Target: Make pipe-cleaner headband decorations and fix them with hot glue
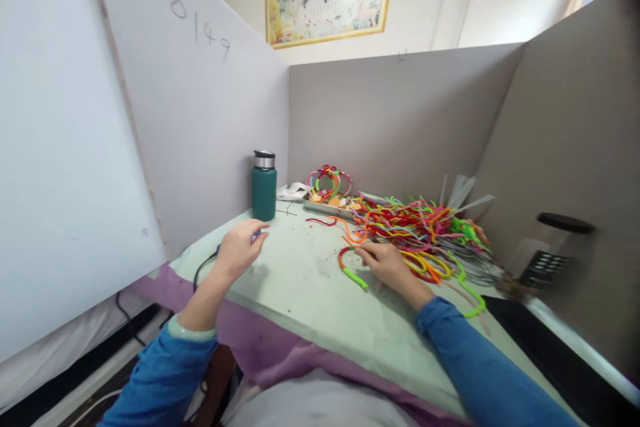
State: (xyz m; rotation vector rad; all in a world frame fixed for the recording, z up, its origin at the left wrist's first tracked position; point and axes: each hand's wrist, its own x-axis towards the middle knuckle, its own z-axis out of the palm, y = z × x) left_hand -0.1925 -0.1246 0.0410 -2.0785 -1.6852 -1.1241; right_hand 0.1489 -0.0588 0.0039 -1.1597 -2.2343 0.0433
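Note:
My right hand (384,263) pinches a curved fuzzy pipe cleaner (354,276) near its upper end. That piece is orange-red above and bright green at its lower tip, and it hangs just over or lies on the table; I cannot tell which. My left hand (243,247) is raised over the table's left side, thumb and forefinger apart, with nothing visible between them. Beyond my right hand spreads a heap of coloured pipe cleaners (415,223). An orange wavy strand (356,237) with a dark red end lies just behind the pinched piece.
A green bottle (263,193) stands behind my left hand. Finished-looking coloured rings (329,181) rest at a metal tray (327,208). Grey panels (390,120) enclose the pale table (295,280). A black-lidded clear container (553,253) and a dark flat object (550,353) are at right.

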